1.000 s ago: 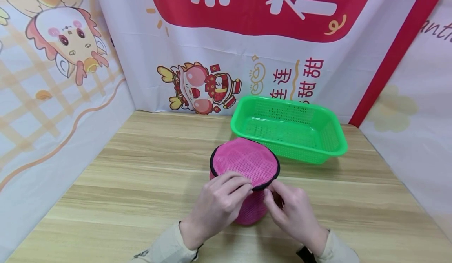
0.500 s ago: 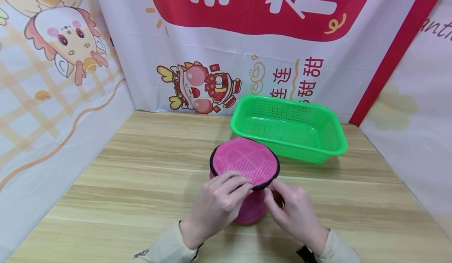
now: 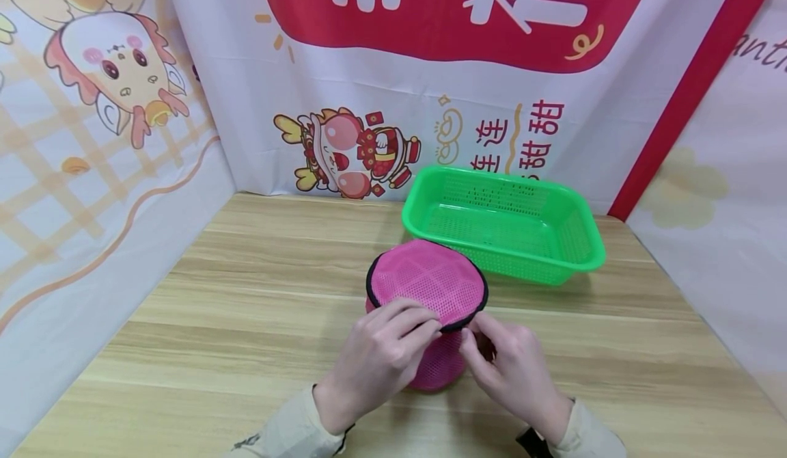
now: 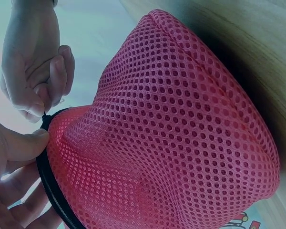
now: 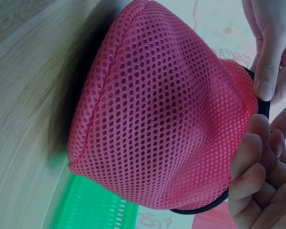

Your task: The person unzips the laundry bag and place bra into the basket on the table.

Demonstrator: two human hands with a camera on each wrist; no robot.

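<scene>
A pink mesh laundry bag [image 3: 430, 280], round on top with a black zipper edge [image 4: 50, 181], stands on the wooden table. My left hand [image 3: 384, 352] grips the near side of that edge; in the left wrist view its thumb [image 4: 26, 143] presses against the black band. Just to the right, my right hand [image 3: 513, 369] has thumb and forefinger pinched at the zipper's end. In the left wrist view a tiny dark zipper pull [image 4: 46, 115] shows at those fingertips. The mesh side [image 5: 143, 105] bulges with folds below the zipper.
A green plastic basket [image 3: 584, 266] with perforated walls stands right behind the bag, to the right. Printed cloth hangs [image 3: 233, 123] enclose the wooden table [image 3: 215, 321] at the back and both sides.
</scene>
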